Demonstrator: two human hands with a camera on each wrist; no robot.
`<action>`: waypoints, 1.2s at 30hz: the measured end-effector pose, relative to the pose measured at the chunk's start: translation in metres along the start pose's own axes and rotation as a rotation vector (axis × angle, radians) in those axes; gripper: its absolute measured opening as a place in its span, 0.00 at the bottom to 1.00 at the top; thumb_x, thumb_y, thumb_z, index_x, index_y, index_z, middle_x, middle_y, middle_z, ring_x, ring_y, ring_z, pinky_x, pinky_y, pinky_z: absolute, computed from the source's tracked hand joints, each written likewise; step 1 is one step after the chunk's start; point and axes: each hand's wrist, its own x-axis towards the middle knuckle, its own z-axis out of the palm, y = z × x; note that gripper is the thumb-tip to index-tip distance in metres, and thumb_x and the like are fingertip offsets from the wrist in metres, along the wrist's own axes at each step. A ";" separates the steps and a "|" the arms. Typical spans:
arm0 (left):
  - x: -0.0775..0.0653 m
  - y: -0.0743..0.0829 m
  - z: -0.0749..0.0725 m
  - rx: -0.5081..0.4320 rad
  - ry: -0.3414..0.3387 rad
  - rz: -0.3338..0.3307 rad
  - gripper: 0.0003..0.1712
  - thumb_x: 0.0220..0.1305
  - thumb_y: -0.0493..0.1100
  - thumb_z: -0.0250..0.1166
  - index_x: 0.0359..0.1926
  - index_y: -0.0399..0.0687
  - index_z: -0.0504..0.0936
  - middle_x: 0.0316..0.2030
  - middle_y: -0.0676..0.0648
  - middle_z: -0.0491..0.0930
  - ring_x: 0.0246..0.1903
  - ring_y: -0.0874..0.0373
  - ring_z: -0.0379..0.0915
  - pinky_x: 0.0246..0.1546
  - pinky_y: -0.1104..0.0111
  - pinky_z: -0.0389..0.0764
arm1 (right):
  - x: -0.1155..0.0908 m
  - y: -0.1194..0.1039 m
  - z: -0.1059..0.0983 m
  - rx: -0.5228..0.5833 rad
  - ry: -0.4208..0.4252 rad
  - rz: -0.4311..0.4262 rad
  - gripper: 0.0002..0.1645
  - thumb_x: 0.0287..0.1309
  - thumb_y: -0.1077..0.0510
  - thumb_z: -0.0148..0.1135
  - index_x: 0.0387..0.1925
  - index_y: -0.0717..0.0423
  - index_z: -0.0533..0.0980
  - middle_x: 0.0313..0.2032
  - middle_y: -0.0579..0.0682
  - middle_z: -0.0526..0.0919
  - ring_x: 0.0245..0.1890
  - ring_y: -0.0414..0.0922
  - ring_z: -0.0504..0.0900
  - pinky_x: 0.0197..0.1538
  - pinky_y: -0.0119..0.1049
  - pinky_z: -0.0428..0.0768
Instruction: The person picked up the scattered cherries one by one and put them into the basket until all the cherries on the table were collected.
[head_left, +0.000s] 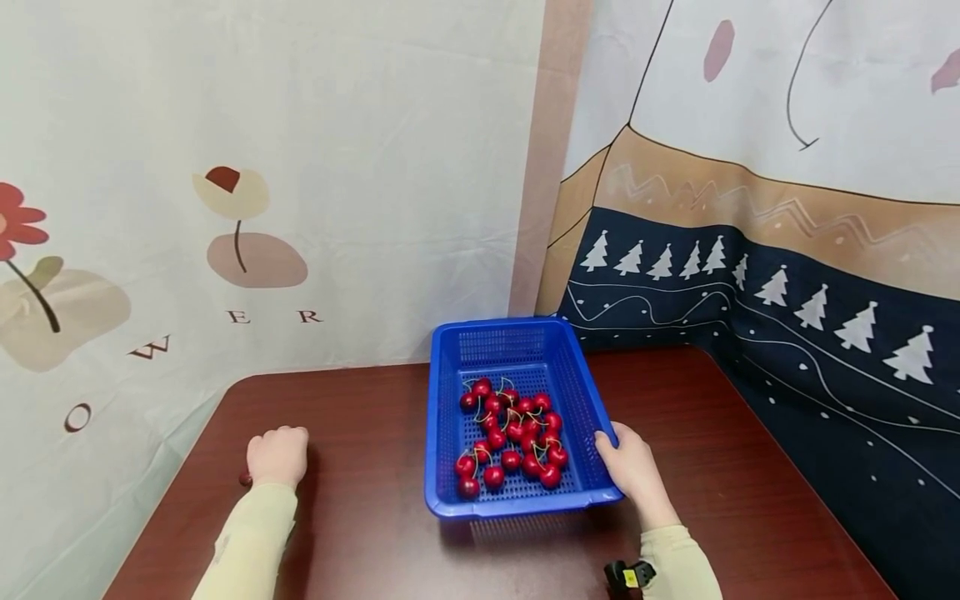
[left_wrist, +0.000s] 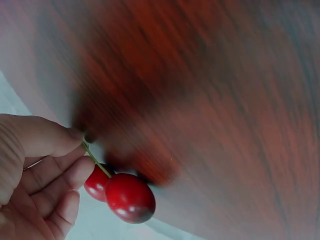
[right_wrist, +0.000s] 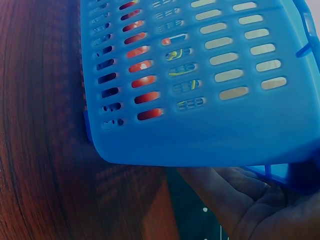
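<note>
My left hand (head_left: 278,457) is over the left side of the table. In the left wrist view its thumb and fingers pinch the green stem of a pair of red cherries (left_wrist: 130,198), which dangle below the fingertips. A blue plastic basket (head_left: 442,417) with slotted sides stands near the middle, several red cherries (head_left: 514,431) with stems spread over its floor. My right hand (head_left: 636,468) grips the basket's right rim near the front corner, thumb on top. From the right wrist view, the fingers are partly hidden under the rim, and cherries show red through the slots.
The dark reddish-brown table (head_left: 360,467) has rounded far corners. A pale printed curtain (head_left: 360,167) hangs behind it, and a dark blue one with white trees (head_left: 825,400) runs along the right edge. A small black device (head_left: 630,576) is by the right sleeve.
</note>
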 end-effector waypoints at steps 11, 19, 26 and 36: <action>0.001 0.005 0.002 0.028 0.038 0.066 0.10 0.56 0.24 0.59 0.28 0.40 0.82 0.27 0.35 0.80 0.28 0.36 0.77 0.32 0.43 0.75 | 0.000 0.000 0.000 0.003 -0.002 0.005 0.22 0.69 0.59 0.53 0.56 0.74 0.73 0.44 0.67 0.82 0.36 0.53 0.83 0.42 0.51 0.81; 0.000 0.004 0.000 -0.006 0.002 0.041 0.09 0.57 0.24 0.58 0.31 0.38 0.81 0.29 0.33 0.80 0.29 0.34 0.77 0.31 0.42 0.75 | 0.001 -0.001 0.000 -0.007 0.001 0.004 0.23 0.69 0.59 0.53 0.56 0.74 0.73 0.45 0.67 0.82 0.38 0.55 0.83 0.44 0.53 0.80; 0.001 0.003 0.003 -0.030 -0.006 0.019 0.10 0.59 0.23 0.55 0.32 0.35 0.82 0.29 0.30 0.79 0.29 0.32 0.77 0.29 0.40 0.76 | 0.001 -0.001 0.000 -0.012 0.006 -0.004 0.22 0.68 0.59 0.53 0.56 0.74 0.73 0.44 0.67 0.83 0.38 0.55 0.83 0.44 0.53 0.80; 0.001 0.010 0.000 -0.132 0.061 0.007 0.07 0.57 0.22 0.58 0.31 0.32 0.81 0.25 0.34 0.74 0.25 0.37 0.76 0.26 0.43 0.78 | 0.000 -0.001 -0.001 -0.009 0.000 0.001 0.23 0.69 0.59 0.52 0.56 0.74 0.73 0.45 0.68 0.82 0.38 0.55 0.83 0.43 0.53 0.80</action>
